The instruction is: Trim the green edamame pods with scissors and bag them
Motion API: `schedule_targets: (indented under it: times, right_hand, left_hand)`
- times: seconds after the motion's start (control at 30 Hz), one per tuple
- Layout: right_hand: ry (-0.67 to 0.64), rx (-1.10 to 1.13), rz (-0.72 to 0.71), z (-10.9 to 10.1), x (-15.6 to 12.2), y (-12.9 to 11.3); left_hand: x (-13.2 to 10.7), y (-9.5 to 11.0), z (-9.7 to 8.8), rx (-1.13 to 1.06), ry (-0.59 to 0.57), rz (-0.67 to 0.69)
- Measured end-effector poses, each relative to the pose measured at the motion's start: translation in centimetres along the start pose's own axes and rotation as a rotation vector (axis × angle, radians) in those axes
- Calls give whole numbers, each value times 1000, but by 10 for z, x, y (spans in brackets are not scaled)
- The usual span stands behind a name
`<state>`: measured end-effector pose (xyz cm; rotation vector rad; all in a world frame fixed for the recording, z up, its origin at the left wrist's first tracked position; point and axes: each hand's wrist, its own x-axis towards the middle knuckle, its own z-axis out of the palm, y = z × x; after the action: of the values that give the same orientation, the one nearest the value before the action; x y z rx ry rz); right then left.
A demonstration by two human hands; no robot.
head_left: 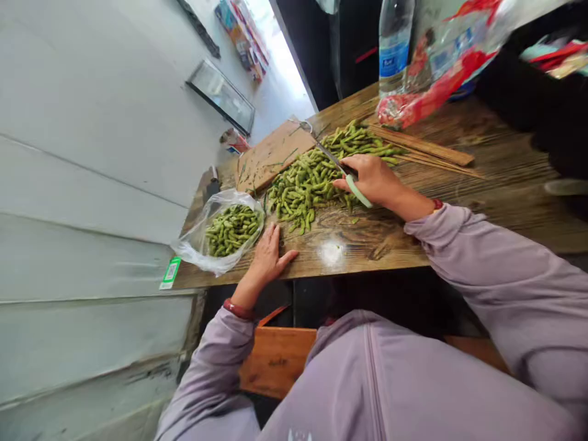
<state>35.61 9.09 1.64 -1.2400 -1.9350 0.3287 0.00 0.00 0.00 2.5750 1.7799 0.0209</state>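
In the head view, my right hand [374, 177] is closed on a pair of scissors [359, 192] with a pale green handle. The metal blades point away to the upper left, over a loose heap of green soybean pods [303, 182]. My left hand [267, 257] rests on the near part of the table with its thumb spread, holding nothing. Just left of its fingers stands a clear plastic bag [196, 250], its mouth wide and more pods inside.
Behind the heap a wooden board [271, 153] carries green scraps. Wooden sticks [432, 150] lie to the right on the wooden table [395, 245]. At the back right are a water bottle [394, 49] and a red-and-clear plastic package [432, 92]. A wall borders the left.
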Motion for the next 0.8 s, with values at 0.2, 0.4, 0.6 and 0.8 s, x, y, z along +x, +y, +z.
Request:
schedule_targets:
  times: [0.2, 0.4, 0.6, 0.8]
  right_hand:
    - [-14, 3, -16, 7, -2, 7]
    - [-11, -31, -6, 5, -2, 5]
    - [-18, -23, -31, 8, -2, 4]
    - [-30, -55, -45, 10, -4, 4]
  left_hand:
    - [22, 27, 11, -6, -40, -140]
    - [84, 65, 8, -146, 62, -106]
    - [110, 54, -23, -355, 216, 53]
    - [113, 7, -31, -478, 431, -323]
